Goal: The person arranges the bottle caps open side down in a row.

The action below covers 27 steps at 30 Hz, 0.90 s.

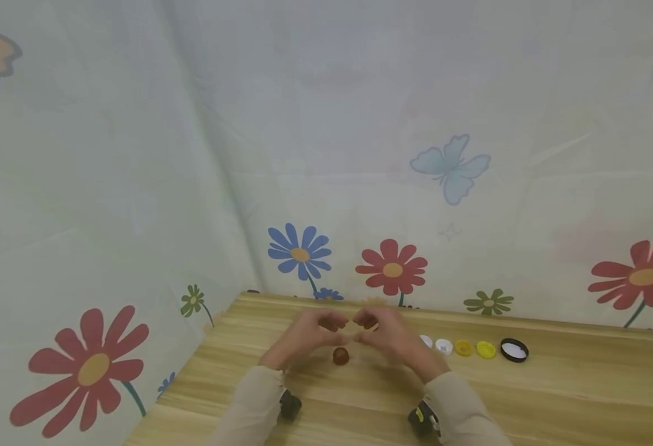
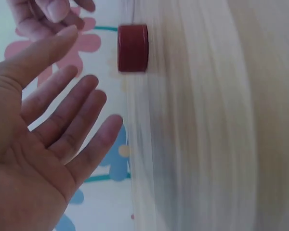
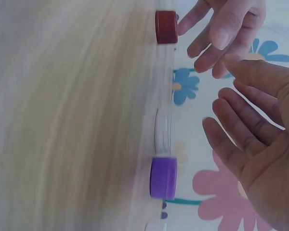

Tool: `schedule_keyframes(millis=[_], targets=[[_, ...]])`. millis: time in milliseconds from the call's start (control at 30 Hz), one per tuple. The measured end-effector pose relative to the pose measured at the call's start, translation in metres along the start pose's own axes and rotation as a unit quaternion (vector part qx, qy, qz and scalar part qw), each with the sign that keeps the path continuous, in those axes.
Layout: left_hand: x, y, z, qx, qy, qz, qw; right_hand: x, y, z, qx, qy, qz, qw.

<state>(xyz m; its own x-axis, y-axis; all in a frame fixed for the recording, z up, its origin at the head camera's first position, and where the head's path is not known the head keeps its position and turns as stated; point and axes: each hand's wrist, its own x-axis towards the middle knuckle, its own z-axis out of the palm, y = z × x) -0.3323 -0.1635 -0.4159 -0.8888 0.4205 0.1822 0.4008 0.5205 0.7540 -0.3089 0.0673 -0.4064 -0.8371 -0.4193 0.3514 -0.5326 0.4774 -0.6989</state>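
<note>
Both hands hover over the wooden table, palms facing and fingertips a small gap apart. My left hand (image 1: 307, 332) holds nothing; its fingers are loosely bent, and in the left wrist view they look spread. Opposite it, my right hand (image 1: 389, 334) is likewise relaxed and holds nothing. A dark red bottle cap (image 1: 340, 355) stands on the table between and just in front of the hands, touched by neither. In the right wrist view a purple cap (image 3: 164, 178) stands beside a whitish cap (image 3: 163, 131); the right hand hides the purple one in the head view.
Right of the right hand runs a row of caps: a white cap (image 1: 444, 347), an orange-yellow cap (image 1: 463, 347), a yellow cap (image 1: 486, 350) and a black-rimmed lid (image 1: 514, 350) with a white inside. Behind the table (image 1: 583, 396) hangs a flower-printed cloth (image 1: 332, 155).
</note>
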Motion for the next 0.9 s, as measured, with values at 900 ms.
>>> schedule_keyframes(millis=[900], targets=[[0.032,0.02,0.037,-0.013,-0.024,0.009,0.9996,-0.01,0.032,-0.026,-0.028,0.025,0.093,0.9949]])
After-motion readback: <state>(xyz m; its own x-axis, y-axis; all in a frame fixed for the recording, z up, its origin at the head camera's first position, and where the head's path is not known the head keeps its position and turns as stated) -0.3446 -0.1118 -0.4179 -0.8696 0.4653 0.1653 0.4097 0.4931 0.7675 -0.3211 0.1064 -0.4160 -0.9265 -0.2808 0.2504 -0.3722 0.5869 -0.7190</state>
